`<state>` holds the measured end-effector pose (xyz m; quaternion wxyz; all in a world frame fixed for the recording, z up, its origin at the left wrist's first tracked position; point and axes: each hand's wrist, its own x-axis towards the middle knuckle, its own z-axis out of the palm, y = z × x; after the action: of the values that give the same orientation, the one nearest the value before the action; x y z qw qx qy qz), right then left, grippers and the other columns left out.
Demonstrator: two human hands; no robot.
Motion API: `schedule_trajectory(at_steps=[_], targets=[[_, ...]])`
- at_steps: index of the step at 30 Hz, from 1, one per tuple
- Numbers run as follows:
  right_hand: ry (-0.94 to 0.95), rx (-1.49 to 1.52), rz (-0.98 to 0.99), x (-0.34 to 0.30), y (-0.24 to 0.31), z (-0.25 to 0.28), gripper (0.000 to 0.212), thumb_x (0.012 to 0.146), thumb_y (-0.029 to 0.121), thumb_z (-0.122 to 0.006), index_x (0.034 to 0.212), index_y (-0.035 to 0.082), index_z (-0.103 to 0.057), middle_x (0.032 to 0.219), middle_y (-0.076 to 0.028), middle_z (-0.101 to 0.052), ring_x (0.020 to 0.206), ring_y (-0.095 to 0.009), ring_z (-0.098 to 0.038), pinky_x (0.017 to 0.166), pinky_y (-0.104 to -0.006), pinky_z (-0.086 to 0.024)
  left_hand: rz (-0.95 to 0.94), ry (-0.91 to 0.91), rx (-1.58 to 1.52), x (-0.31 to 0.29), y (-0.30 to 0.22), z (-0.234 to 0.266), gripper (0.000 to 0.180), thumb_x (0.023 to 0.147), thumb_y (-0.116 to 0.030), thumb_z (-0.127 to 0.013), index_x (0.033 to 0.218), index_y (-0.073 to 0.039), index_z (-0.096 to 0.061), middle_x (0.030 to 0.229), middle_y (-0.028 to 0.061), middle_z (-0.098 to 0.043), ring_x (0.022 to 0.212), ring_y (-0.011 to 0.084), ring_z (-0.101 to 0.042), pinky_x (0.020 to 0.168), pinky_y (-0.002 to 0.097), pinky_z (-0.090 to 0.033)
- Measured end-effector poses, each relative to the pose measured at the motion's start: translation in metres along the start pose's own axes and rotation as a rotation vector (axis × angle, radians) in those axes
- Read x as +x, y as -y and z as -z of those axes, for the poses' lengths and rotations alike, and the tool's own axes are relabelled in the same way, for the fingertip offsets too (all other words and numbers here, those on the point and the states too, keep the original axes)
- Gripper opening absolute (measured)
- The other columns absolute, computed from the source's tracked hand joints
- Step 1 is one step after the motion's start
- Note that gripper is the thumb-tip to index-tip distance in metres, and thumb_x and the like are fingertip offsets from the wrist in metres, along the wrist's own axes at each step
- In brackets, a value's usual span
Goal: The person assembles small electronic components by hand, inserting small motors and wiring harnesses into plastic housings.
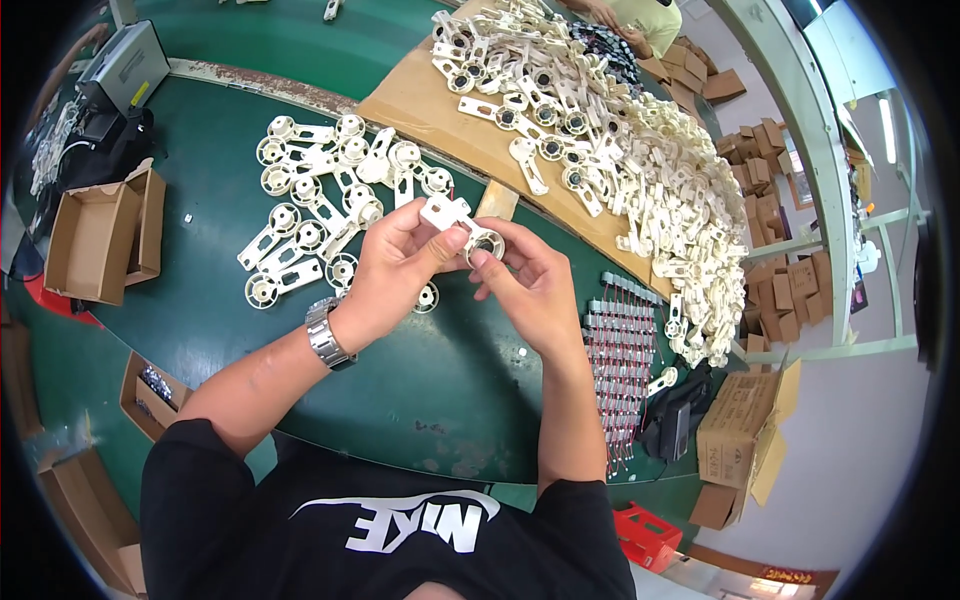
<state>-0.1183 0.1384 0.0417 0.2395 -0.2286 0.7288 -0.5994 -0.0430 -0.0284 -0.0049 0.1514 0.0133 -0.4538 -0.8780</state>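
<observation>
Between both hands, above the green table, I hold a white plastic housing (pixel 447 212) with a flat arm and a round ring end. My left hand (pixel 405 262) pinches its arm between thumb and fingers. At the ring end, my right hand (pixel 522 272) has its thumb on the dark round centre and its fingers curled about the rim. A short thin reddish wire shows at the top of the housing. Left of my hands lies a loose group of similar white housings (pixel 310 236). To the right sit rows of small grey motors (pixel 622 345) with red wires.
Beyond my hands, a cardboard sheet (pixel 410 95) bears a large heap of white housings (pixel 640 170). Open cardboard boxes (pixel 95 240) stand on the table's left. A dark pouch (pixel 680 415) lies at the right edge, near a large carton (pixel 738 430). Another person (pixel 655 22) works behind the heap.
</observation>
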Motion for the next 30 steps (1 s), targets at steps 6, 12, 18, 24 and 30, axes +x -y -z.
schedule_trajectory(at_steps=[6,12,18,24,30], targets=[[-0.019,0.05,0.027,0.0,-0.004,-0.002,0.035,0.101,0.007,-0.073,0.135,0.0,-0.067,0.109,-0.007,-0.072,0.088,-0.01,-0.068,0.068,-0.027,-0.06,-0.015,0.033,0.019,0.0,0.002,0.002,0.018,0.107,-0.013,-0.067,0.119,0.0,-0.066,0.107,0.0057,-0.074,0.098,0.0116,-0.073,0.089,0.032,-0.065],[-0.047,-0.024,0.069,0.001,-0.007,-0.006,0.035,0.1,0.006,-0.073,0.134,-0.001,-0.067,0.102,-0.004,-0.069,0.081,-0.006,-0.063,0.066,-0.0247,-0.057,-0.024,0.033,-0.017,0.001,0.0,0.003,0.017,0.107,-0.012,-0.067,0.118,0.001,-0.066,0.107,0.0057,-0.074,0.098,0.0113,-0.072,0.088,0.0323,-0.065],[-0.1,-0.089,0.108,0.0,-0.012,-0.002,0.031,0.1,0.005,-0.071,0.131,0.0,-0.068,0.099,-0.003,-0.068,0.077,-0.006,-0.061,0.063,-0.0239,-0.053,-0.041,0.046,0.047,-0.001,0.002,-0.003,0.015,0.106,-0.011,-0.067,0.116,0.0,-0.065,0.107,0.0037,-0.073,0.098,0.0092,-0.07,0.089,0.0301,-0.063],[0.049,0.433,-0.171,0.001,0.002,0.0,0.028,0.102,0.009,-0.069,0.129,0.003,-0.068,0.103,-0.006,-0.072,0.083,-0.014,-0.068,0.064,-0.0269,-0.053,-0.053,0.084,0.056,-0.002,-0.001,0.001,0.011,0.105,-0.009,-0.068,0.113,-0.001,-0.064,0.109,0.0036,-0.072,0.096,0.0079,-0.068,0.085,0.0284,-0.059],[-0.018,0.26,-0.027,0.005,-0.007,0.001,0.024,0.104,0.008,-0.068,0.125,-0.001,-0.069,0.1,-0.008,-0.074,0.078,-0.014,-0.071,0.061,-0.0251,-0.052,-0.137,0.12,0.188,0.0,0.006,0.0,0.017,0.105,-0.009,-0.068,0.117,0.001,-0.062,0.105,0.0036,-0.063,0.099,0.0075,-0.064,0.079,0.0286,-0.057]])
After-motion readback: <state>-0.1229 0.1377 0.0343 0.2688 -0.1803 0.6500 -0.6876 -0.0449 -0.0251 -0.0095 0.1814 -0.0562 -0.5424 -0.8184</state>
